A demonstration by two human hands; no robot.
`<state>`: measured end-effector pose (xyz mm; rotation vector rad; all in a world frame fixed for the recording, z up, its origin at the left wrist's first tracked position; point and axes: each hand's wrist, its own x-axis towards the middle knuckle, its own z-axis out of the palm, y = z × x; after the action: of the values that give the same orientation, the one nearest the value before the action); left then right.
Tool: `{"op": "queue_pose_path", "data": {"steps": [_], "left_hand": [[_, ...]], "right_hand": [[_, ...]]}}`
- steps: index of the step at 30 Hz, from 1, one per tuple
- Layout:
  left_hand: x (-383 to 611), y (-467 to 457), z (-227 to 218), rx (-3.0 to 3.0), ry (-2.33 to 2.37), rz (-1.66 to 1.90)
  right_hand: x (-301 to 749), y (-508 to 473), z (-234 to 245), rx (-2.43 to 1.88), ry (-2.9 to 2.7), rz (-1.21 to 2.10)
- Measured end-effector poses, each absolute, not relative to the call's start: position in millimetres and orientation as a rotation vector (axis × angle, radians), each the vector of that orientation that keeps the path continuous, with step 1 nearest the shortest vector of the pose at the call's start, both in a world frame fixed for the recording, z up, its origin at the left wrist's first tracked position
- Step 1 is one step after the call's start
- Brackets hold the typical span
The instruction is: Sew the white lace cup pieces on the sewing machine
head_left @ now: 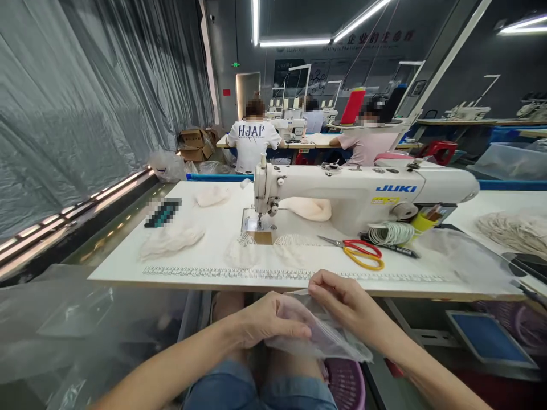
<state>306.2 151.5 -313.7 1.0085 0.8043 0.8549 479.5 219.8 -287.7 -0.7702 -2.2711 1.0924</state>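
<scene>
Just below the table's front edge, a thin, see-through white piece [316, 336] hangs between my hands; whether it is cloth or plastic film I cannot tell. My left hand [271, 322] is closed on its left side, thumb on top. With fingertips pinched, my right hand [337, 299] grips its upper edge. Beyond my hands stands a white sewing machine [320, 179]. Small white fabric pieces [243, 250] lie in front of its needle. Farther left is a bundle of white fabric [173, 239].
Scissors [363, 252] with red and yellow handles lie before the machine, beside a coil of pale cord [390, 233]. A printed ruler strip [226, 274] runs along the table front [115, 267]. Under it sits a purple basket [348, 387]. People [256, 139] sit at machines farther back.
</scene>
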Motion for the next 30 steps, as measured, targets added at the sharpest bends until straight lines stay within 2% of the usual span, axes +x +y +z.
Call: {"op": "queue_pose_path", "data": {"steps": [11, 22, 30], "left_hand": [[294, 104, -324, 1.111, 1.015, 0.826], [273, 117, -336, 1.056, 1.147, 0.783], [253, 113, -349, 1.136, 1.215, 0.775]], "right_hand": [[451, 187, -318, -0.783, -2.255, 1.042], [439, 210, -341, -0.821, -2.260, 1.184], [449, 219, -338, -0.564, -2.598, 1.278]]}}
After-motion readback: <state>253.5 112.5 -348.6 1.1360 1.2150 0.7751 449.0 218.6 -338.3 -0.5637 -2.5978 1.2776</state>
